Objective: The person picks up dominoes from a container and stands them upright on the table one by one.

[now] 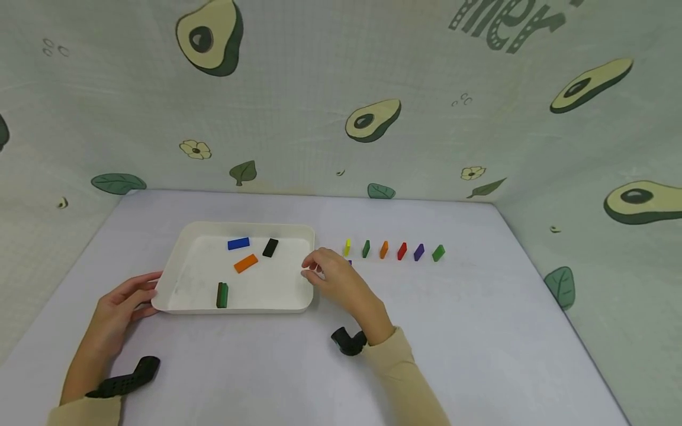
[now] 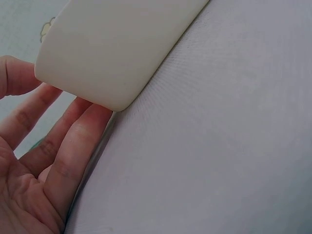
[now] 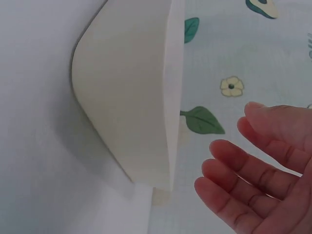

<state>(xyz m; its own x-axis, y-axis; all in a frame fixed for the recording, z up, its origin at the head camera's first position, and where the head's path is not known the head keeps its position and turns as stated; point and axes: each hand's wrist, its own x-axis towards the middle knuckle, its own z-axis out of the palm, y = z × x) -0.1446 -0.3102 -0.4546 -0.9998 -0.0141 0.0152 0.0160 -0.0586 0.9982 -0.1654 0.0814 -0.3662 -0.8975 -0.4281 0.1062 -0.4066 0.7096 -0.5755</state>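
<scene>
A white tray (image 1: 186, 290) lies on the table, its left end touched by the fingers of my left hand (image 1: 114, 307). Those fingers are mostly straight against the end wall in the left wrist view. My right hand (image 1: 335, 275) hovers at the tray's right rim, fingers loosely bent, nothing between them. Inside the tray are a blue block (image 1: 238, 243), a black block (image 1: 270, 248), an orange block (image 1: 245, 263), and a dark brown block (image 1: 219, 294) beside a green block (image 1: 224, 296).
Right of the tray, thin blocks stand in a row: yellow (image 1: 347, 247), green (image 1: 366, 248), orange (image 1: 383, 249), red (image 1: 402, 251), purple (image 1: 418, 252) and another green block (image 1: 438, 253). A purple piece (image 1: 350, 262) is mostly hidden behind my right hand. An avocado-print cloth (image 1: 298, 118) hangs behind the table.
</scene>
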